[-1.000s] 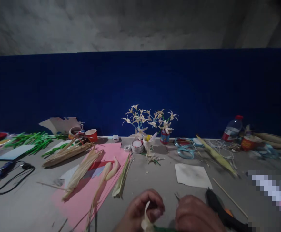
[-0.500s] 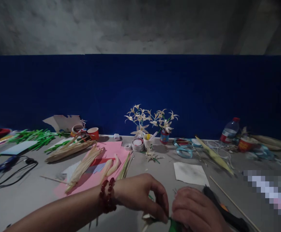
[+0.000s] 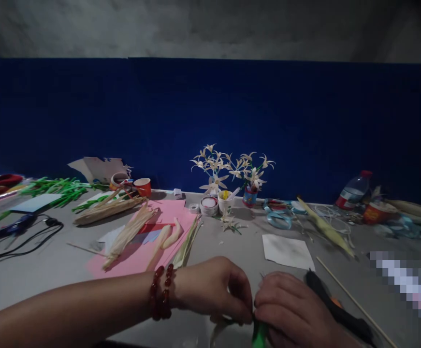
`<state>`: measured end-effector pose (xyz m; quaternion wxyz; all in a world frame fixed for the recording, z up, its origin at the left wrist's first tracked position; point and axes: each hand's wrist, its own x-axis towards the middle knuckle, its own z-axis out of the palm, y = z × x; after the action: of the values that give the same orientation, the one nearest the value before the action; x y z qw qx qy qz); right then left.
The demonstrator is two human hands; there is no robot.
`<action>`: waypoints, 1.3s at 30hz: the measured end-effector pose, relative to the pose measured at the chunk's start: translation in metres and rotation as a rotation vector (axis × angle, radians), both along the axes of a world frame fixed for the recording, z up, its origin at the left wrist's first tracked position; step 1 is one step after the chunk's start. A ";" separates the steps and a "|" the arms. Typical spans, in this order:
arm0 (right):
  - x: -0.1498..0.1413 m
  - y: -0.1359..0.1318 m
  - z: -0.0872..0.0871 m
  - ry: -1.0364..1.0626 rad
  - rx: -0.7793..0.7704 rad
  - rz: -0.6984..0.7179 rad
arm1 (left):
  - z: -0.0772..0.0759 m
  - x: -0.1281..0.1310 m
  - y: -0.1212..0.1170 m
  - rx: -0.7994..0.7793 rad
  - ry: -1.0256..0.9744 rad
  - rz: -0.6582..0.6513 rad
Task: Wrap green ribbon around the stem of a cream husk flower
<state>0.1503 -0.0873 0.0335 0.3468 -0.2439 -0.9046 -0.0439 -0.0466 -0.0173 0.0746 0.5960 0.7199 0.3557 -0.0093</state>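
Note:
My left hand [image 3: 217, 290] reaches in from the left, a red bead bracelet [image 3: 162, 291] on its wrist. Its fingers pinch a pale husk petal [image 3: 218, 328] at the bottom edge. My right hand [image 3: 293, 311] is closed beside it, fingers curled round a green stem [image 3: 258, 334] where the petal meets it. The two hands touch at the fingertips. Most of the piece lies below the picture's edge.
A black glue gun [image 3: 337, 309] lies just right of my right hand, with a thin stick [image 3: 351, 299] and white paper [image 3: 286, 251] beyond. Pink paper [image 3: 176, 217] bears dried husk strips [image 3: 128, 234]. Small pots of finished white flowers [image 3: 232, 169] stand at the blue wall, a water bottle [image 3: 353, 189] to the right.
My left forearm has come into view from the left and its hand now pinches lower, at the stem. The view has tilted down slightly.

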 end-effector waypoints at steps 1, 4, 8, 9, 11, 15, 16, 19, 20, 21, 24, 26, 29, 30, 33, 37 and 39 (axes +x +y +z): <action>0.000 0.000 -0.001 0.009 -0.005 -0.002 | 0.000 -0.001 -0.001 0.030 0.002 0.005; 0.001 0.001 -0.006 0.042 -0.009 -0.029 | 0.003 -0.006 -0.003 0.136 -0.017 0.010; 0.003 0.002 -0.015 0.129 -0.102 -0.021 | 0.005 -0.008 -0.004 0.144 -0.029 0.028; 0.003 0.002 -0.017 0.151 -0.135 -0.010 | 0.004 -0.008 -0.004 0.129 -0.032 0.039; 0.001 0.002 -0.018 0.178 -0.175 0.000 | 0.000 -0.008 -0.003 0.061 -0.054 0.059; 0.000 0.002 -0.019 0.234 -0.253 -0.028 | -0.007 -0.008 -0.001 -0.069 -0.155 0.071; 0.000 0.002 -0.019 0.250 -0.275 -0.042 | -0.008 -0.008 0.000 -0.077 -0.170 0.069; 0.002 -0.001 -0.019 0.289 -0.338 -0.085 | -0.008 -0.010 0.000 -0.096 -0.175 0.080; 0.002 -0.003 -0.019 0.305 -0.353 -0.093 | -0.007 -0.011 0.000 -0.117 -0.169 0.090; 0.003 -0.004 -0.020 0.322 -0.373 -0.101 | -0.007 -0.011 0.000 -0.142 -0.163 0.096; 0.005 -0.010 -0.022 0.377 -0.487 -0.142 | -0.009 -0.010 0.001 -0.203 -0.160 0.103; 0.006 -0.012 -0.025 0.437 -0.635 -0.175 | -0.011 -0.010 0.002 -0.217 -0.179 0.105; 0.003 -0.014 -0.029 0.572 -0.877 -0.179 | -0.016 -0.009 0.004 -0.243 -0.199 0.124; 0.001 -0.014 -0.029 0.612 -0.950 -0.178 | -0.017 -0.009 0.004 -0.252 -0.200 0.133; -0.007 -0.014 -0.030 0.683 -1.120 -0.190 | -0.020 -0.009 0.006 -0.255 -0.217 0.150; -0.016 -0.010 -0.032 0.716 -1.169 -0.197 | -0.024 -0.008 0.006 -0.234 -0.228 0.136; -0.019 -0.009 -0.033 0.688 -1.129 -0.237 | -0.025 -0.007 0.005 -0.227 -0.214 0.143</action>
<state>0.1315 -0.0959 0.0005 0.4274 -0.4856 -0.5940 0.4782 -0.0539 -0.0121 0.0495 0.7071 0.6176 0.3372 0.0696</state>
